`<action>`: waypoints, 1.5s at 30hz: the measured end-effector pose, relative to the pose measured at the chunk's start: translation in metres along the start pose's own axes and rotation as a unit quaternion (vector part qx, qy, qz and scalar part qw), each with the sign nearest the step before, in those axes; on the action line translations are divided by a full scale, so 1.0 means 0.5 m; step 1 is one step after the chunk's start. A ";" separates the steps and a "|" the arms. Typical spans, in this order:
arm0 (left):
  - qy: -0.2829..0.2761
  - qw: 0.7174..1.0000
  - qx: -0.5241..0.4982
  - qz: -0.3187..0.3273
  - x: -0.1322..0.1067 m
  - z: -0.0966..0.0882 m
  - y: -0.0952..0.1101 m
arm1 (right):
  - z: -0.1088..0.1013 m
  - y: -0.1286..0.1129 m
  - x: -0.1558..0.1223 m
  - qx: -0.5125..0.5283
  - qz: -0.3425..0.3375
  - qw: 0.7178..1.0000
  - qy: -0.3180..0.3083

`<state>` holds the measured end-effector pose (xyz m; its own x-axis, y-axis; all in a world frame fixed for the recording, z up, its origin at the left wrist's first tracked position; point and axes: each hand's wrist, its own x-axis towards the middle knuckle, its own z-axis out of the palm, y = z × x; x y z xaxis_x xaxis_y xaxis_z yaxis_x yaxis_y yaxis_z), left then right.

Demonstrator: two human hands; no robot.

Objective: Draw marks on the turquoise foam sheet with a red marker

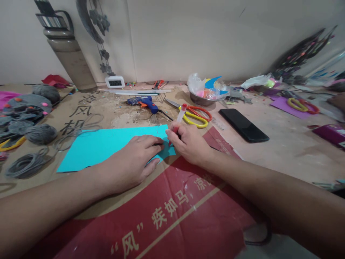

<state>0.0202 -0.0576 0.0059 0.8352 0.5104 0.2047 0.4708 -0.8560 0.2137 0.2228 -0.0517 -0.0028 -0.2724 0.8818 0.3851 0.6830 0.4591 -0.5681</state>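
A turquoise sheet of paper (102, 145) lies flat on the cardboard-covered table. My left hand (132, 158) rests on the sheet's right part, fingers stretched out and pressing it down. My right hand (188, 142) is closed round a red and white pen (178, 122), held upright with its tip on the sheet's right edge, just beside my left fingertips.
Red and yellow scissors (195, 115), a blue glue gun (144, 102) and a black phone (243, 125) lie behind the hands. A metal bowl (205, 97) of scraps, a small clock (115, 82) and a bottle (70, 57) stand at the back. Grey yarn (29, 136) sits left.
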 end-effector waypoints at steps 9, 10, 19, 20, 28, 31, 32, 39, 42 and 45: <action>-0.005 1.000 0.004 0.002 0.002 -0.006 0.004 | -0.001 -0.002 -0.001 0.003 -0.008 1.000 -0.004; -0.006 1.000 0.005 0.001 0.002 -0.006 0.004 | -0.001 -0.001 -0.001 0.002 -0.010 1.000 -0.004; -0.016 1.000 0.022 0.001 0.002 -0.006 0.001 | 0.002 -0.001 -0.003 -0.001 -0.019 1.000 -0.013; -0.015 1.000 0.021 0.001 0.002 -0.006 0.001 | 0.002 -0.002 -0.002 -0.001 -0.019 1.000 -0.013; -0.020 0.999 0.027 0.003 0.002 -0.006 0.000 | 0.003 -0.003 -0.002 -0.004 -0.027 1.000 -0.014; -0.021 0.999 0.029 0.002 0.002 -0.006 0.001 | 0.003 -0.002 -0.001 -0.005 -0.026 1.000 -0.012; -0.021 0.999 0.029 0.002 0.002 -0.006 0.002 | 0.003 -0.002 -0.001 -0.004 -0.027 1.000 -0.013; -0.019 0.999 0.026 -0.002 0.003 -0.008 0.004 | -0.001 0.000 0.001 0.053 -0.003 0.998 0.029; -0.012 1.000 0.020 0.001 0.002 -0.007 0.001 | -0.002 0.004 0.002 0.057 0.016 0.996 0.070; -0.009 1.000 0.018 0.004 0.001 -0.005 0.000 | -0.001 0.007 0.004 0.038 0.026 0.997 0.065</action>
<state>0.0200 -0.0570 0.0085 0.8436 0.5028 0.1885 0.4745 -0.8623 0.1770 0.2249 -0.0486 -0.0036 -0.1436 0.8857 0.4415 0.6390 0.4236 -0.6421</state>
